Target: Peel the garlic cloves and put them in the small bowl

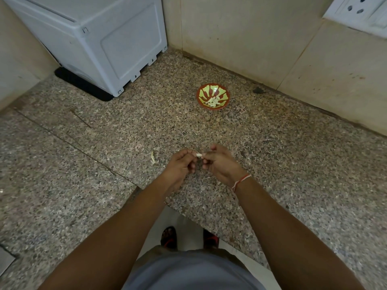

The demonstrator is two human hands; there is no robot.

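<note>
A small white garlic clove (199,155) is pinched between the fingertips of my left hand (181,166) and my right hand (218,163), just above the speckled granite counter (125,132). The other fingers of both hands are curled. Farther back and slightly right stands the small bowl (213,96), red-rimmed with a green and red pattern, holding several pale peeled garlic cloves (213,101). A scrap of garlic skin (153,158) lies on the counter to the left of my left hand.
A white plastic appliance (100,38) on a black mat (83,84) fills the back left corner. Beige tiled walls (251,38) close the back and right, with a white socket plate (360,11) at top right. The counter's front edge drops to the floor by my feet.
</note>
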